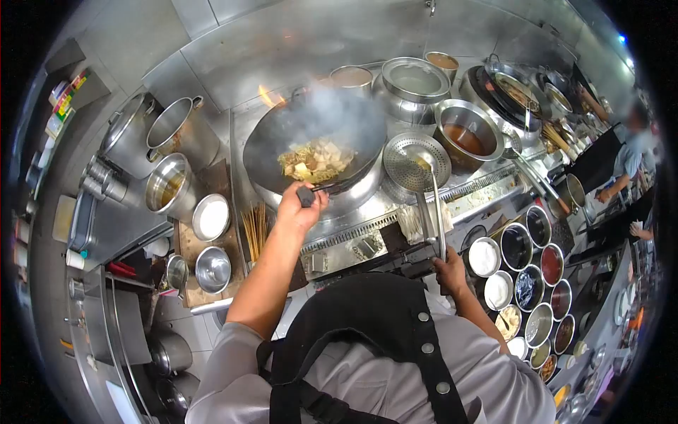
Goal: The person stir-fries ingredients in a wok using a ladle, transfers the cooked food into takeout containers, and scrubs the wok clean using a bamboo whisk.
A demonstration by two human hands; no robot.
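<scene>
Before a steel wall [282,60], on the stove [339,205], a smoking wok [272,141] of food [316,162], probably heavy, stiff and hot, best held by its near handle [306,196], with left hand [298,212] curled tightly round it and right hand [450,273] wrapped round the shaft of a ladle [439,212].

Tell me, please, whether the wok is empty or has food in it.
The wok holds food: pale chunks and yellowish pieces lie inside.
</scene>
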